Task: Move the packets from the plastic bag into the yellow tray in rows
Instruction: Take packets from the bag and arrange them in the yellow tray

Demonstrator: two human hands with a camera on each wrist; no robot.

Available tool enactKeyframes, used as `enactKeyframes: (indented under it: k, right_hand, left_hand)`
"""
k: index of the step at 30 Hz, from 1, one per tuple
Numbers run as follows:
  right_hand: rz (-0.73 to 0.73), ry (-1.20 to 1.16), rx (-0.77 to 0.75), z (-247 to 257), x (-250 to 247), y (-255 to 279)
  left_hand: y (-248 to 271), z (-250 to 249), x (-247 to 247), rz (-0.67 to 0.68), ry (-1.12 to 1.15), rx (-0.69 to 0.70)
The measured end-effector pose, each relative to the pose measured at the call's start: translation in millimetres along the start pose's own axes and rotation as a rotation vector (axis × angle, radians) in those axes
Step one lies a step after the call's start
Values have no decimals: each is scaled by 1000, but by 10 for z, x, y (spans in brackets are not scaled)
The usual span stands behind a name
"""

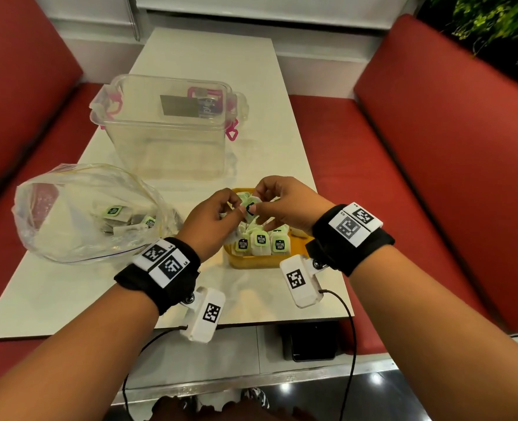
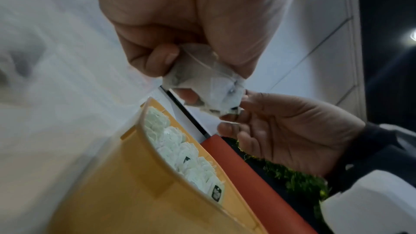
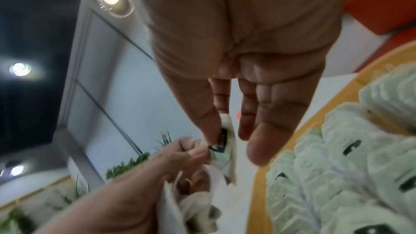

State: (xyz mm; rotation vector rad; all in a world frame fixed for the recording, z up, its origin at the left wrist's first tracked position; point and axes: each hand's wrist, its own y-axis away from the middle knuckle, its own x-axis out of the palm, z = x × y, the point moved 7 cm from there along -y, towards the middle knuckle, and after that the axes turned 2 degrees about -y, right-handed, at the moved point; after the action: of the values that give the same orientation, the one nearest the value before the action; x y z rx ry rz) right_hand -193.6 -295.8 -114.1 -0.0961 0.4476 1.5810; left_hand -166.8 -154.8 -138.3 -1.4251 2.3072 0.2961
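Both hands, left hand (image 1: 213,218) and right hand (image 1: 285,205), pinch one packet (image 1: 249,207) above the yellow tray (image 1: 251,261); tugging its tag could tear it or topple the rows.

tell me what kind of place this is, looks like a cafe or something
Probably a diner or cafe booth: red padded bench seats flank a narrow white table, and tea packets are being sorted into a yellow tray, which suggests food-service stock.
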Motion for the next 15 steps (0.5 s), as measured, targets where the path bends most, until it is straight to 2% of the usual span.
enactKeyframes:
  k: [3, 5, 8, 11, 15]
  right_hand:
    - [-36, 314, -101, 71, -73, -4]
    - [-26, 365, -123, 102, -115, 10]
    - [-6, 289, -122, 131, -182, 38]
    - [-15, 132, -102, 133, -258, 61]
    - [-17, 12, -77, 112, -348, 102]
  left_hand:
    - [13, -96, 33, 56, -188, 64]
    - [7, -131, 46, 67, -246, 78]
    - [-25, -128, 71, 71, -234, 67]
    - [-40, -90, 152, 149, -173, 29]
    - [-45, -87, 262, 212, -147, 56]
